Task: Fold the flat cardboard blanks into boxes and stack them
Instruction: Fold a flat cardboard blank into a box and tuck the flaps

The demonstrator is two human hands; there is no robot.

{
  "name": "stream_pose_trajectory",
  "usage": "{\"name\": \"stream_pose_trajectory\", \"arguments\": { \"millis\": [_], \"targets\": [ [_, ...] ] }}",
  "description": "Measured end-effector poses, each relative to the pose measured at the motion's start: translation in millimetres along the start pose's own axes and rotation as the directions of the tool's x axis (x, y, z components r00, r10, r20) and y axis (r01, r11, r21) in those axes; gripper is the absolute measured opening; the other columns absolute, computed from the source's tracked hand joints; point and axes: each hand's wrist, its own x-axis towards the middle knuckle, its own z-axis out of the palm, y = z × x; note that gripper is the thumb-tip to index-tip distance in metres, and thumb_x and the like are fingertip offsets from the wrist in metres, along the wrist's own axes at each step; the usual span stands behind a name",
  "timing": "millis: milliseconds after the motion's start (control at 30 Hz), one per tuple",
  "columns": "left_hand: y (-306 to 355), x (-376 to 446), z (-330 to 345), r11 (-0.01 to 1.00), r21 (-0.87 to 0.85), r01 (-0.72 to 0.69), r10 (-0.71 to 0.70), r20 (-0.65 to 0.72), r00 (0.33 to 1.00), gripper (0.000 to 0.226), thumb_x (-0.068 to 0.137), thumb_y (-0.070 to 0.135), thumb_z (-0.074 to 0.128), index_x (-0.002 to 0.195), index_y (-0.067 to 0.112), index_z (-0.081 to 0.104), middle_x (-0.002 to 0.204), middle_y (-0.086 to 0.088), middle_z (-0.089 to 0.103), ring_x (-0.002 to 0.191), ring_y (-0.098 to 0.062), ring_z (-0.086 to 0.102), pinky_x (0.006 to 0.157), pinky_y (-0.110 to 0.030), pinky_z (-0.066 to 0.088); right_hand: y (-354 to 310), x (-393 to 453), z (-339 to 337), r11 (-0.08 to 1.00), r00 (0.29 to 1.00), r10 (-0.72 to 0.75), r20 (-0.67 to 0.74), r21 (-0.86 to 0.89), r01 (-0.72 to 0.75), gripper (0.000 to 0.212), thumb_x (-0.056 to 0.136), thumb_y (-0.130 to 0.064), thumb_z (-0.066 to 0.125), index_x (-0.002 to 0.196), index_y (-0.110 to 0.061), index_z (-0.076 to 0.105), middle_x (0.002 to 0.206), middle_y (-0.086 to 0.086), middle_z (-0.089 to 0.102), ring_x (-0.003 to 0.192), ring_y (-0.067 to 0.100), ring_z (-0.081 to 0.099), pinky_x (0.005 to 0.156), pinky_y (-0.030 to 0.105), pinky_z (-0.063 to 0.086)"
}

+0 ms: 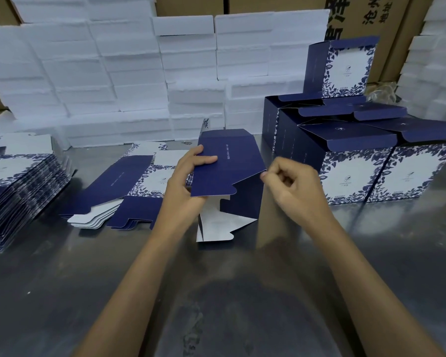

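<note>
A half-opened navy cardboard blank (229, 171) stands over the middle of the metal table, its white inner flaps hanging down to the surface. My left hand (188, 181) grips its left edge, thumb on the top panel. My right hand (291, 184) has curled fingers and pinches the blank's right corner. Several flat blanks (129, 184) lie fanned out just left of my left hand. A taller pile of flat blanks (18, 186) sits at the far left. Folded navy and floral boxes (358, 155) are stacked at the right, one more box (343, 65) on top.
White foam blocks (139, 73) are stacked in a wall along the back of the steel table (216, 292). Brown shipping cartons (379, 27) stand behind them. More foam (433, 68) rises at the far right.
</note>
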Motion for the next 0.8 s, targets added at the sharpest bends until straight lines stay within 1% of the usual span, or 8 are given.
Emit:
{"name": "stream_pose_trajectory", "arguments": {
  "millis": [133,233,300,467,567,667,733,800],
  "targets": [
    [-2.7,-0.5,0.3,1.0,0.024,-0.011,0.008,0.085,0.996,0.053,0.083,0.001,0.075,0.127,0.028,0.063,0.153,0.016,0.04,0.14,0.002,0.037,0.096,-0.024,0.047,-13.0,-1.8,0.1,0.987,0.978,-0.006,-0.207,0.155,0.039,0.015,0.09,-0.029,0.063,0.083,-0.018,0.055,0.081,-0.002,0.057,0.077,0.01,0.051,0.072,0.021,0.038],
    [-4.4,-3.4,6.6,0.999,0.032,-0.024,0.019,0.146,0.989,0.06,0.081,0.013,0.082,0.131,0.037,0.059,0.156,0.023,0.033,0.141,0.007,0.033,0.101,-0.024,0.046,-17.5,-5.8,5.5,0.994,0.991,-0.004,-0.137,0.106,0.019,0.032,0.088,-0.044,0.064,0.114,-0.027,0.058,0.119,-0.017,0.059,0.122,0.008,0.049,0.099,0.021,0.038],
    [-5.5,-5.2,9.6,0.999,0.037,-0.025,0.018,0.169,0.985,0.067,0.077,0.023,0.085,0.133,0.044,0.055,0.156,0.028,0.028,0.141,0.008,0.032,0.106,-0.029,0.046,-16.0,-7.8,8.4,0.998,0.999,-0.022,-0.036,0.066,0.024,0.046,0.086,-0.046,0.066,0.128,-0.03,0.055,0.131,-0.023,0.052,0.134,0.003,0.038,0.108,0.019,0.033],
    [-3.6,-4.4,3.1,0.994,0.106,-0.017,-0.015,0.289,0.957,0.083,0.062,0.049,0.083,0.135,0.059,0.044,0.155,0.041,0.014,0.143,0.009,0.027,0.107,-0.023,0.039,-8.3,-5.3,7.6,0.999,0.994,0.014,0.113,0.047,-0.019,0.039,0.087,-0.031,0.078,0.124,-0.033,0.065,0.145,-0.015,0.046,0.141,0.009,0.039,0.119,0.042,0.032],
    [-1.6,-3.6,-2.1,0.993,0.119,0.014,-0.054,0.341,0.939,0.09,0.06,0.049,0.087,0.136,0.062,0.04,0.152,0.046,0.01,0.145,-0.001,0.03,0.107,-0.029,0.045,-6.4,-3.8,7.0,0.997,0.991,0.027,0.129,0.072,-0.036,0.04,0.085,-0.028,0.08,0.123,-0.031,0.068,0.146,-0.014,0.045,0.141,0.01,0.04,0.118,0.043,0.033],
    [0.8,-2.8,-3.7,0.993,0.115,0.019,-0.059,0.355,0.933,0.091,0.059,0.05,0.088,0.135,0.062,0.04,0.152,0.047,0.009,0.145,-0.002,0.031,0.104,-0.024,0.049,-4.7,-4.0,8.4,0.996,0.993,0.015,0.121,0.082,-0.025,0.041,0.084,-0.028,0.082,0.123,-0.029,0.069,0.145,-0.014,0.046,0.14,0.008,0.041,0.118,0.041,0.034],
    [0.0,-1.9,-4.2,0.992,0.126,0.021,-0.064,0.353,0.934,0.09,0.061,0.046,0.088,0.136,0.061,0.04,0.153,0.046,0.009,0.145,0.001,0.029,0.11,-0.031,0.044,-3.2,-3.6,9.2,0.997,0.995,0.005,0.103,0.076,-0.013,0.041,0.083,-0.028,0.082,0.123,-0.027,0.07,0.145,-0.012,0.047,0.139,0.009,0.042,0.118,0.041,0.034],
    [-1.2,-1.0,-5.5,0.99,0.143,0.014,-0.065,0.358,0.931,0.089,0.065,0.042,0.087,0.137,0.06,0.039,0.154,0.044,0.009,0.145,0.007,0.024,0.112,-0.028,0.036,-1.4,-3.1,10.3,0.998,0.997,-0.004,0.081,0.068,-0.001,0.04,0.084,-0.027,0.082,0.122,-0.027,0.07,0.144,-0.011,0.048,0.139,0.01,0.043,0.117,0.041,0.035]
  ]
}}
